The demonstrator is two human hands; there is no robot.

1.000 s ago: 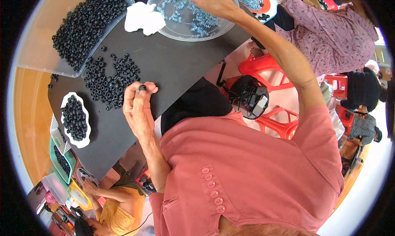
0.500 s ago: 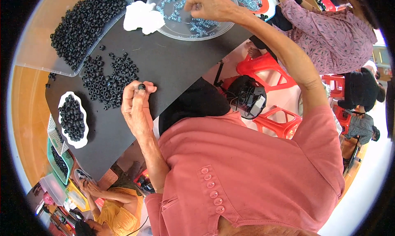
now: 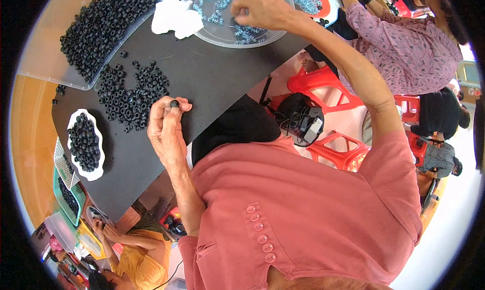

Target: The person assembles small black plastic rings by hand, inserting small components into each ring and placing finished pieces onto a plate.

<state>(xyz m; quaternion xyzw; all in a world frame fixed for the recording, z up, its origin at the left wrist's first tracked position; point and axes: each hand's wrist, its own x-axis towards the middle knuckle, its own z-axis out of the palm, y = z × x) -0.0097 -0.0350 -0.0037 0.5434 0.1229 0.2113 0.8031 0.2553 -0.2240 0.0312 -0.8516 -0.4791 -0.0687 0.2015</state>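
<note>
My left hand [image 3: 168, 134] is closed in a pinch near the table edge, holding a small round black plastic piece [image 3: 174, 103] upright between thumb and fingers. Just beyond it lies a loose pile of similar black pieces [image 3: 144, 105], some with ring-like openings. At the far side, my right hand [image 3: 262, 9] hovers over a clear round tub [image 3: 202, 36] of bluish coil springs [image 3: 247, 33]. Its fingers are curled together; whatever is between them cannot be made out.
A large clear bin [image 3: 45, 62] heaped with black pieces stands far left. A white scalloped dish [image 3: 100, 163] of black pieces sits at left, and crumpled white tissue [image 3: 176, 19] beside the tub. Red stools [image 3: 338, 151] and other people are around the dark table [image 3: 126, 173].
My right hand has shifted slightly to the right over the springs, its fingers still curled. My left hand keeps its pinch on the black piece, almost unmoved. The view has shifted slightly.
</note>
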